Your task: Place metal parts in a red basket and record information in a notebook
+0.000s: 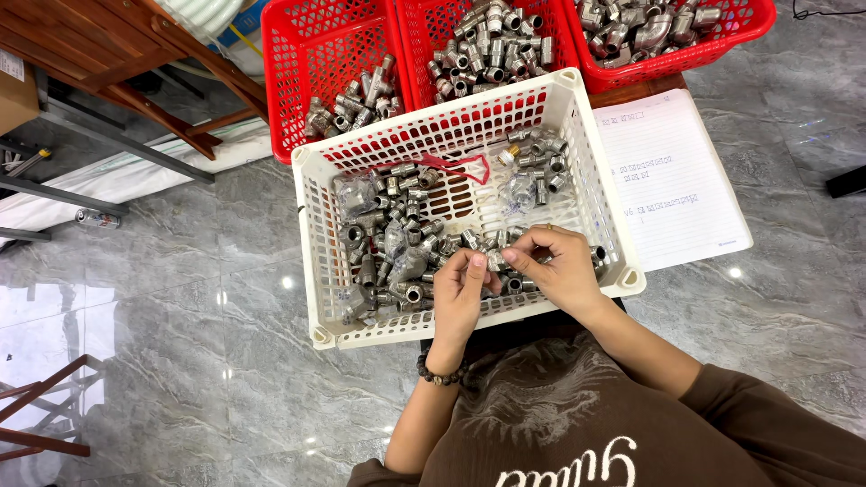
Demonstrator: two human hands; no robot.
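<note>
My left hand (pixel 458 293) and my right hand (pixel 557 267) meet over the near edge of a white plastic basket (pixel 577 117). Together their fingertips pinch one small metal pipe fitting (pixel 495 260). The basket holds several loose silver fittings (pixel 397 243), some in small clear bags (pixel 355 192), plus a red band (pixel 451 164). A dark bead bracelet (pixel 442 373) circles my left wrist.
Three red baskets (pixel 298 72) with more metal fittings (pixel 492 41) stand behind the white one. A white lined notepad (pixel 672 180) lies to the right. Wooden furniture legs (pixel 126 54) and a small can (pixel 97 218) are at the left on the grey marble floor (pixel 225 343).
</note>
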